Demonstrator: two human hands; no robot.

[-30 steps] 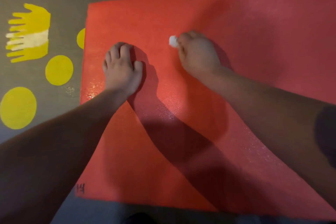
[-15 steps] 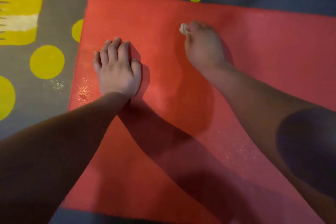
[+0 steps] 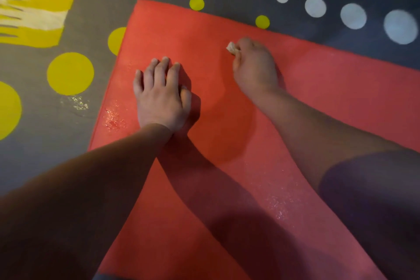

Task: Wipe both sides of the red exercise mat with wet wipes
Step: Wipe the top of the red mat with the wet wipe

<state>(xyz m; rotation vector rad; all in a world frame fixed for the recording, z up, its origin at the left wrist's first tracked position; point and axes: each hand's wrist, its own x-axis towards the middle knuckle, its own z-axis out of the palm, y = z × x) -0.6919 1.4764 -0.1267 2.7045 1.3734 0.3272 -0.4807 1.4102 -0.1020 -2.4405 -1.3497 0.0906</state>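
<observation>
The red exercise mat (image 3: 329,102) lies flat on the floor and fills most of the view. My left hand (image 3: 160,95) presses palm-down on the mat near its far left corner, fingers spread straight. My right hand (image 3: 254,68) is curled into a fist near the mat's far edge and holds a small bunched white wet wipe (image 3: 232,48), which pokes out past the fingers against the mat. Wet, shiny patches show on the mat by its left edge and near my right forearm.
A dark grey floor mat (image 3: 95,18) with yellow and white dots and a yellow hand print (image 3: 38,7) surrounds the red mat. A small wet smear (image 3: 77,102) lies on it just left of the red mat.
My right hand with the wipe has slid farther across the mat toward its far edge. My left hand's fingers have straightened and spread. The view has swung, so the mat looks turned.
</observation>
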